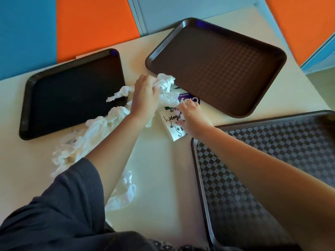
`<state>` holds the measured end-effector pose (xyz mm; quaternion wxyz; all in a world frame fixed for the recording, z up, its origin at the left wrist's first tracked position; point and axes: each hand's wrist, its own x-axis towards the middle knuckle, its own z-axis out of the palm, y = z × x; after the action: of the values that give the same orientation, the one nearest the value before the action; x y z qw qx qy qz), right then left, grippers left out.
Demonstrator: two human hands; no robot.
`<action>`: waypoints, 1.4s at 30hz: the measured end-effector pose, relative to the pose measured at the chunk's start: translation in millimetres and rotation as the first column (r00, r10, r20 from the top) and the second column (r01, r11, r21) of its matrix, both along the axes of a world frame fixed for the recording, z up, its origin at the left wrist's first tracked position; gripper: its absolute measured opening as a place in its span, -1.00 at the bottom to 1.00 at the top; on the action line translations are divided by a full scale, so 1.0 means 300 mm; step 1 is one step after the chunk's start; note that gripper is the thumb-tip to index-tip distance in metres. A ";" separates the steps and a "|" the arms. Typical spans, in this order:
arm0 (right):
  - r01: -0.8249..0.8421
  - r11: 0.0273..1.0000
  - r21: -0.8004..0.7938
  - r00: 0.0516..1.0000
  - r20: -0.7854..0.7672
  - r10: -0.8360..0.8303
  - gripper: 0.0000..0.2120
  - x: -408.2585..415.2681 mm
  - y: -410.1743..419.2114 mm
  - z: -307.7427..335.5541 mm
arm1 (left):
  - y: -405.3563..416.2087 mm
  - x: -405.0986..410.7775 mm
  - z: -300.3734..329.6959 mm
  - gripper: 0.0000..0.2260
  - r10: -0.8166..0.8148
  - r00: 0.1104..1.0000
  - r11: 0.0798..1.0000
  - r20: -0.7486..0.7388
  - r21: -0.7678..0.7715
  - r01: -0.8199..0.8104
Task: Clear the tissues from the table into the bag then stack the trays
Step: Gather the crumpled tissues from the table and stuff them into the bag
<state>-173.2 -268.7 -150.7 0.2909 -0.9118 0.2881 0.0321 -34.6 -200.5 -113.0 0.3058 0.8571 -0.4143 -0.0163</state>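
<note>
My left hand grips a crumpled white tissue near the middle of the table. Just to its right, my right hand holds the edge of a white paper bag with black scribbled print and a purple label. More crumpled tissues trail from the left tray's corner toward the near edge, and another tissue lies under my left forearm. Three dark trays lie apart: one at the left, one at the back, and a checkered one at the near right.
The cream table ends against a wall of blue and orange panels. My dark sleeve covers the near left part of the table.
</note>
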 end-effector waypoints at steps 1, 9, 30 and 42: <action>0.001 1.000 -0.014 1.000 0.010 -0.001 -0.59 -0.008 0.009 0.009 | 0.014 -0.009 0.014 -0.86 -0.002 1.000 0.999 -0.026 -0.033 0.002; 0.080 0.985 -0.154 0.991 0.116 -0.063 -0.60 -0.117 0.129 0.097 | 0.189 -0.126 0.069 -0.61 -0.119 0.988 0.973 -0.098 -0.209 0.096; 0.441 0.885 -0.152 0.893 0.176 -0.415 -0.60 -0.674 0.360 0.151 | 0.316 -0.599 0.125 -0.87 -0.157 0.615 0.966 -0.773 -0.249 -0.068; 0.529 0.833 -0.163 0.846 0.181 -0.502 -0.60 -1.268 0.331 0.146 | 0.246 -1.189 0.104 -0.49 -0.286 0.676 0.954 -0.679 -0.136 0.267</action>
<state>-553.5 -169.5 -106.9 0.2107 -0.8253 0.5056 -0.1375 -391.4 -126.6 -82.0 0.4429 0.7120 -0.3950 -0.3754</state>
